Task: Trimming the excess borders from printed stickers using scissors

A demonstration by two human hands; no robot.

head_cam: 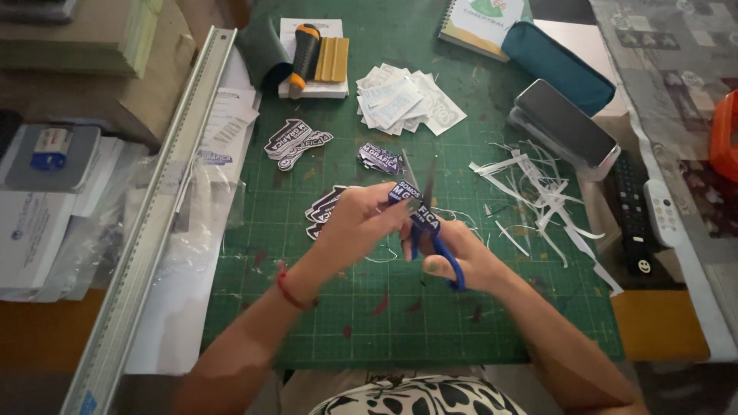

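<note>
Scissors (430, 230) w/ blue handles are mid-cut on a dark sticker (409, 201) w/ white lettering, held up over the green cutting mat (461, 323), roughly at its centre. Right hand (469, 257) is closed thru the handle loops, fingers curled round them; blades look only narrowly parted (hard to tell exactly, as they blur against the sticker). Left hand (357, 219) pinches the sticker's left end btwn thumb and fingertips, holding it taut just above the mat, not resting on it.

Step in hand, as I judge it: trimming round the sticker's outline, w/ the cut partway along one edge. Next move prob. calls for the left hand to turn the sticker a little so the uncut border feeds into the blades, while the right makes short closes and stays clear of the print and the left fingertips.

Sticker's long axis runs diagonal, upper left to lower right, w/ its free end toward the right hand. Scissors lie near-upright in the view: tips point away from the person, toward the far side of the mat, and handles point back toward the body.

Nearby: finished stickers (296, 142) in small piles to the left, white offcut strips (538, 192) to the right, a metal ruler (165, 200) along the mat's left edge.
</note>
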